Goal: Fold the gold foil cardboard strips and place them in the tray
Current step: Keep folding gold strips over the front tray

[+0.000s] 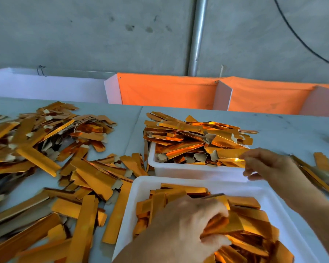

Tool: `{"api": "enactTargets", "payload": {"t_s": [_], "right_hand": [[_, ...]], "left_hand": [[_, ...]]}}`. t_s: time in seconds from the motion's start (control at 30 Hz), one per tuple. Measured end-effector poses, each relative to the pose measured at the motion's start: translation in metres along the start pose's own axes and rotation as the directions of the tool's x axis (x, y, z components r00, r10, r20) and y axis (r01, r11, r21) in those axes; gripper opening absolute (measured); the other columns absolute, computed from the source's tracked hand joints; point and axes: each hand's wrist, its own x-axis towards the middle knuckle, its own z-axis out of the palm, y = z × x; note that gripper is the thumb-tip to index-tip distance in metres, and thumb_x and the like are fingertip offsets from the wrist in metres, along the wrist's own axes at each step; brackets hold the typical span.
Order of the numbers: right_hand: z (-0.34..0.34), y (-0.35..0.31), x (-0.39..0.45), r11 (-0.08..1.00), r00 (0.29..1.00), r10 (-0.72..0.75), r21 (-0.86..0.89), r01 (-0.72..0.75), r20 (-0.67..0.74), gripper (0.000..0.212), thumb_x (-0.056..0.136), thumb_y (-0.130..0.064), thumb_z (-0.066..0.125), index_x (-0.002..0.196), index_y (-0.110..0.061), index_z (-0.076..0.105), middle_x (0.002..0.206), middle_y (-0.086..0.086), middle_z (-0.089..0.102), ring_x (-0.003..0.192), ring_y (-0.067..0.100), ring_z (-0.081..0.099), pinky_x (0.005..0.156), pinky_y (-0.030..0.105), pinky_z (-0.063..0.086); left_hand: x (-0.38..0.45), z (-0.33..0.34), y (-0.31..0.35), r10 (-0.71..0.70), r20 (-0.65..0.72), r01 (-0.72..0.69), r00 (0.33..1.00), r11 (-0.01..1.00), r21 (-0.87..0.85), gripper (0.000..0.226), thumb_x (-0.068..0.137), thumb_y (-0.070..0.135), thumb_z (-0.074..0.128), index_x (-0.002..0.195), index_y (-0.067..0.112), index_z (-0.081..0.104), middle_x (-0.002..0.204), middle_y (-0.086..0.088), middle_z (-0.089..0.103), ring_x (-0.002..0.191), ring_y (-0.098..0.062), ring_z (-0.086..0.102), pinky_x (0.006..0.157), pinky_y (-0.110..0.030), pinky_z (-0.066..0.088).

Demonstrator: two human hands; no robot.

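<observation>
— What do we see at the left?
— Loose gold strips (46, 168) heaped on our grey worktop (285, 133).
— And the left hand (186, 224)?
— Over the near white tray (139, 205), its fingers (215, 211) curled round a folded strip (226, 223).
— Further right?
— The far tray (188, 170) brims with strips. Our right hand (270, 166) hovers at its corner, fingers pinching a strip end (235, 159).

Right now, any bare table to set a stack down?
Yes: bare table right of the far tray, and a strip between the left strip pile and that tray. Crowded: both trays, the whole near-left, and the right edge by the right hand.
</observation>
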Motion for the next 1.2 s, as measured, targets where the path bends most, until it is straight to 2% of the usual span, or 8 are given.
{"api": "enactTargets", "payload": {"t_s": [0.07,0.23,0.47,0.7,0.87,0.97,1.03,1.2], "right_hand": [[0.004,0.007,0.022,0.976,0.991,-0.088,-0.208,0.065,-0.101,0.018,0.094,-0.012,0.058,0.091,-0.024,0.07,0.088,-0.001,0.07,0.081,0.016,0.065,0.069,0.022,0.048],[0.021,0.025,0.059,0.712,0.989,-0.149,-0.693,0.114,0.01,0.025,0.096,-0.016,0.055,0.119,-0.017,0.065,0.127,0.006,0.06,0.108,0.026,0.058,0.088,0.031,0.048],[0.028,0.029,0.081,0.466,0.99,-0.111,-0.875,0.129,0.087,0.036,0.091,-0.031,0.062,0.126,-0.029,0.054,0.128,-0.004,0.055,0.12,0.019,0.046,0.091,0.033,0.047],[0.019,0.015,0.08,0.393,0.976,-0.171,-0.899,0.192,0.134,0.045,0.085,-0.035,0.065,0.129,-0.031,0.052,0.125,-0.002,0.052,0.121,0.023,0.043,0.096,0.035,0.037],[0.018,-0.029,0.04,0.804,0.929,-0.36,-0.536,0.26,-0.09,0.02,0.076,-0.025,0.075,0.093,-0.027,0.064,0.083,-0.003,0.063,0.078,0.012,0.062,0.059,0.013,0.04],[0.021,-0.054,0.007,0.982,0.982,-0.187,-0.017,0.188,0.033,0.015,0.072,-0.027,0.079,0.079,-0.026,0.067,0.072,0.0,0.07,0.069,0.011,0.065,0.069,0.019,0.051],[0.023,-0.061,-0.009,0.949,0.974,-0.142,0.303,0.083,0.177,0.022,0.067,-0.027,0.074,0.088,-0.02,0.071,0.086,0.008,0.074,0.08,0.026,0.07,0.076,0.039,0.058],[0.03,-0.052,-0.028,0.791,0.935,-0.036,0.582,-0.189,0.352,0.02,0.072,-0.018,0.067,0.09,-0.014,0.075,0.096,0.015,0.074,0.078,0.024,0.073,0.062,0.029,0.058]], "left_hand": [[0.002,0.002,-0.001,0.065,-0.019,-0.064,0.998,0.998,0.024,0.035,0.084,0.059,0.054,0.112,0.039,0.053,0.119,0.026,0.049,0.108,0.015,0.034,0.087,-0.002,0.022],[0.004,0.006,-0.007,0.137,-0.126,-0.134,0.983,0.991,0.03,0.036,0.088,0.059,0.049,0.101,0.029,0.064,0.113,0.022,0.055,0.111,0.007,0.042,0.092,-0.017,0.038],[0.005,0.004,-0.008,0.135,-0.343,-0.133,0.93,0.991,0.031,0.03,0.097,0.041,0.045,0.091,0.021,0.067,0.098,0.017,0.061,0.098,-0.001,0.054,0.079,-0.022,0.046],[0.005,0.005,-0.01,0.095,-0.43,-0.088,0.898,0.995,0.038,0.023,0.095,0.03,0.046,0.094,0.021,0.066,0.098,0.016,0.061,0.096,-0.001,0.055,0.08,-0.02,0.046],[0.002,0.002,-0.013,-0.106,-0.448,0.067,0.888,0.992,-0.102,0.026,0.093,0.046,0.042,0.115,0.039,0.055,0.107,0.026,0.058,0.1,0.008,0.053,0.082,-0.006,0.041],[0.002,0.003,-0.016,-0.219,-0.396,0.121,0.892,0.959,-0.256,0.032,0.09,0.058,0.037,0.115,0.046,0.052,0.109,0.03,0.06,0.101,0.009,0.056,0.084,-0.013,0.046],[0.003,0.002,-0.016,-0.251,-0.393,0.096,0.885,0.923,-0.373,0.031,0.088,0.058,0.04,0.112,0.045,0.055,0.107,0.03,0.063,0.1,0.008,0.059,0.084,-0.017,0.05],[0.003,0.001,-0.013,-0.258,-0.306,0.043,0.916,0.824,-0.564,0.032,0.089,0.057,0.048,0.113,0.039,0.058,0.108,0.021,0.067,0.105,0.001,0.061,0.087,-0.021,0.051]]}}
